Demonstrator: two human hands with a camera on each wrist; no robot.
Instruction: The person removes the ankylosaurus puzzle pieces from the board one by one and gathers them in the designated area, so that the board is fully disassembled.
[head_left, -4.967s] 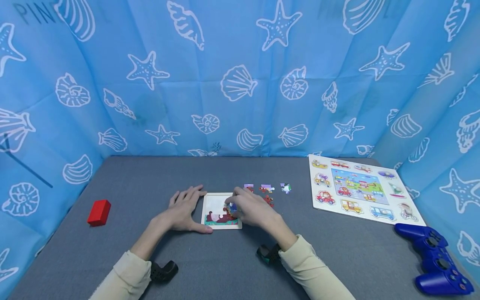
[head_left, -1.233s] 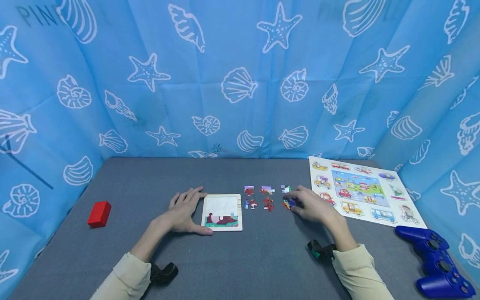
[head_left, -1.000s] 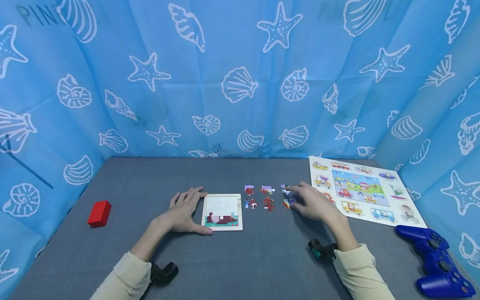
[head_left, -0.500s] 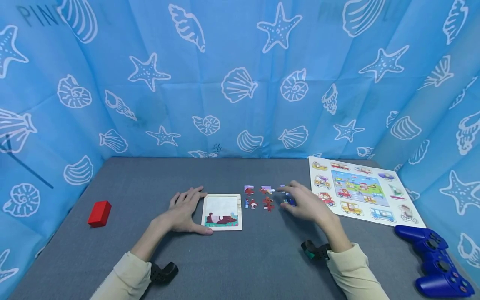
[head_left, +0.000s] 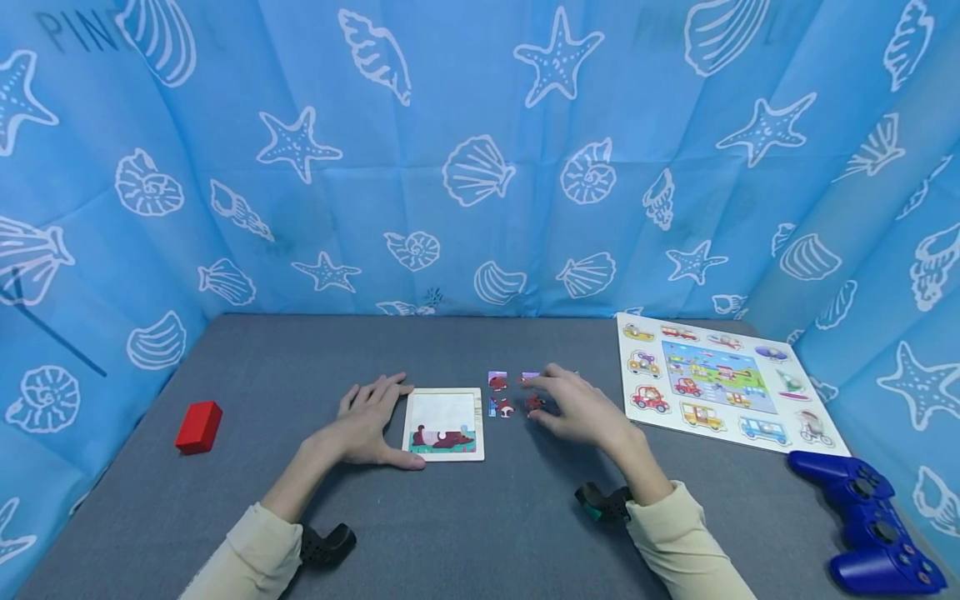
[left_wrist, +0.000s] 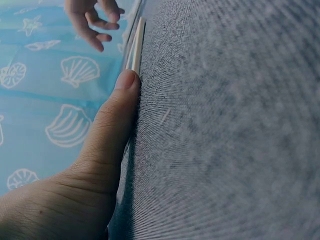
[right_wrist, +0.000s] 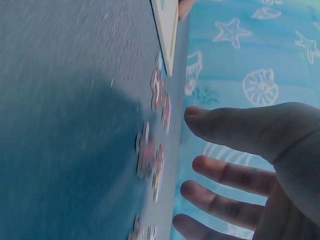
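In the head view, my left hand [head_left: 372, 422] rests on the table with fingers spread, its thumb and fingertips against the left side of a small wooden puzzle frame [head_left: 481, 425]. Along the frame's bottom lies a filled strip showing a brown animal on green; above it the white base shows. To the right, my right hand [head_left: 581, 408] hovers over loose jigsaw pieces [head_left: 497, 382], fingers apart and holding nothing. Its fingers partly cover a reddish puzzle piece [head_left: 535, 402]. In the right wrist view, several pieces [right_wrist: 147, 152] lie on the cloth beyond the spread fingers.
A red block [head_left: 198, 427] sits at the left of the grey table. On the right lie a white vehicle puzzle board [head_left: 637, 408] and a blue game controller [head_left: 873, 521]. A blue seashell curtain [head_left: 420, 183] closes off the back and sides.
My right hand was at the frame with a puzzle piece, which now lies among the loose pieces at right. Since then it has moved left above them. My left hand stays put.
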